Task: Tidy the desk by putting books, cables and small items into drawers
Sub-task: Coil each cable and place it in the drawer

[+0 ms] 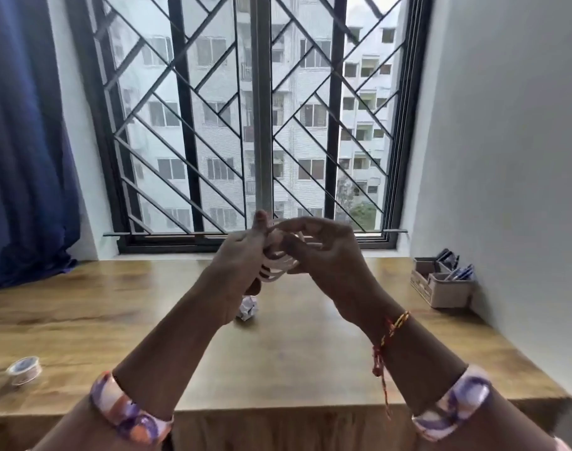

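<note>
1. Left hand (pixel 242 252) grip curled round coiled white cable (pixel 279 268), held above worktop (pixel 310 353).
2. Right hand (pixel 320 252) grip pinches cable loops, touching left.
3. Crumpled paper ball (pixel 247 308) below grips; tape roll (pixel 24 370) far left; organiser (pixel 441 283) right.

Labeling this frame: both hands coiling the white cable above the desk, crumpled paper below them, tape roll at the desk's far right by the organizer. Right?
One thing is off. The head view shows the tape roll at the desk's near left, far from the organizer at the back right. The rest holds: left hand and right hand hold the coiled white cable above the desk, crumpled paper below them.
</note>
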Tool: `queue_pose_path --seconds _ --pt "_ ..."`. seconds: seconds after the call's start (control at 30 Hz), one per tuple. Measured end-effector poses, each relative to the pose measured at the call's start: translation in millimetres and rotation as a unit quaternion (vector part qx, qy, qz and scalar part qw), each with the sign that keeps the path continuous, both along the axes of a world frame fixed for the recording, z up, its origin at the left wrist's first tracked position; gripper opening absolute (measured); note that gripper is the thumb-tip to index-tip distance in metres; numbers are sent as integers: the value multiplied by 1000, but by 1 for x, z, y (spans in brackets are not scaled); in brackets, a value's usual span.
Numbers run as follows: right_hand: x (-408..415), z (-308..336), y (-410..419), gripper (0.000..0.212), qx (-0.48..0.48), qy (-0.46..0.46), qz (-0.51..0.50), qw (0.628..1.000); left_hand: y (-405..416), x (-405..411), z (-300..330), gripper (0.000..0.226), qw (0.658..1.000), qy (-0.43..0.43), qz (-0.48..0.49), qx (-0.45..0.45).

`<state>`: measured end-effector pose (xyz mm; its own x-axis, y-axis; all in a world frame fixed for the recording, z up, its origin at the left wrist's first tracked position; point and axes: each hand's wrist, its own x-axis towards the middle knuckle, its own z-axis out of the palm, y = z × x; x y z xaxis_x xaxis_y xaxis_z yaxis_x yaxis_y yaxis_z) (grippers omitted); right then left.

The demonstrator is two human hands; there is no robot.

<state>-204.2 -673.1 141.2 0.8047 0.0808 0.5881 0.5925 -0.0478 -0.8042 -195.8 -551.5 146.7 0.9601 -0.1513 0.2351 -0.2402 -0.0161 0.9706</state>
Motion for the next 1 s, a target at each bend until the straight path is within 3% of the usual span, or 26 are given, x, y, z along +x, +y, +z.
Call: queue_pose_path --seconds 0.13,0.27,0.43,0.63,0.77,0.93,1.0 --pt "41 -5 10 18 53 13 -47 997 1 32 -5 47 986 -121 15 114" --pt "93 -1 14 23 99 28 -68 992 17 86 -16 63 945 -198 81 248" --pt "156 -1 32 26 37 17 -76 996 32 129 -14 26 920 -177 156 312" --pt "218 19 60 38 24 54 -77 995 51 179 6 23 820 -275 333 376" --pt "242 30 75 41 27 129 -12 991 64 196 6 13 783 -328 378 370" --pt "260 23 79 29 78 311 148 936 66 198 -4 46 785 -331 360 381" --pt "265 20 76 29 98 341 193 915 65 202 -6 37 788 -356 322 385"
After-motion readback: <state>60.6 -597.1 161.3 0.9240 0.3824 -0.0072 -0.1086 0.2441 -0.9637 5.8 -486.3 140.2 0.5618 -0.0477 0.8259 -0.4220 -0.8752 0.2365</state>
